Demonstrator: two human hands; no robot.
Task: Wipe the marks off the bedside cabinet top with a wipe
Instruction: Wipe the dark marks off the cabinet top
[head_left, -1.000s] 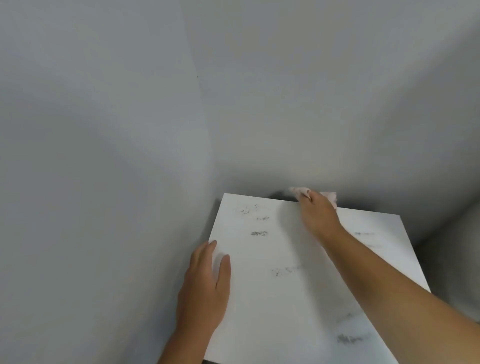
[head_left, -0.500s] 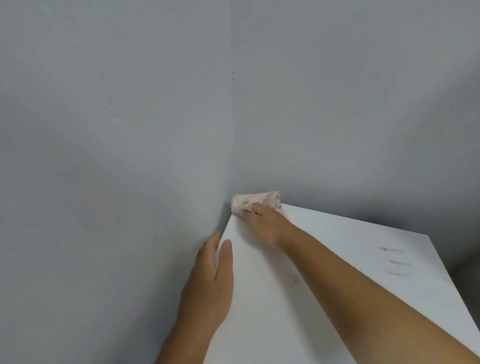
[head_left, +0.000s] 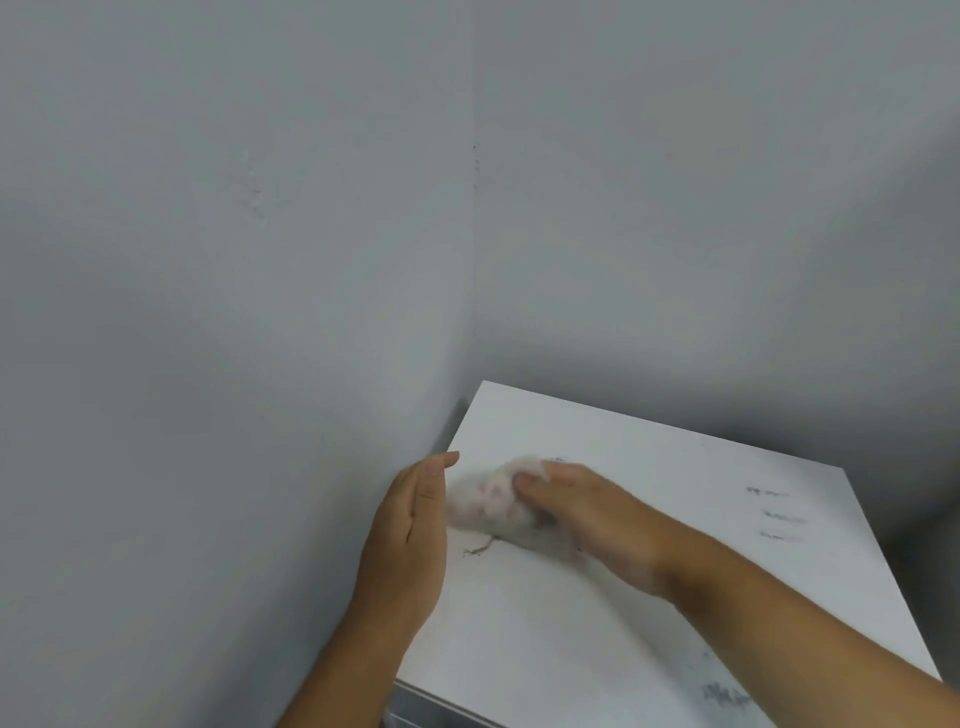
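Right hand is closed on the wipe, pressing it on the cabinet top at middle frame. Left hand lies open, empty, beside. Marks remain at right and lower right, so more is left.

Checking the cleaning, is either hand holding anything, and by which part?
The right hand presses a bunched wipe on the cabinet top, fingers over its right side. The left hand holds nothing.
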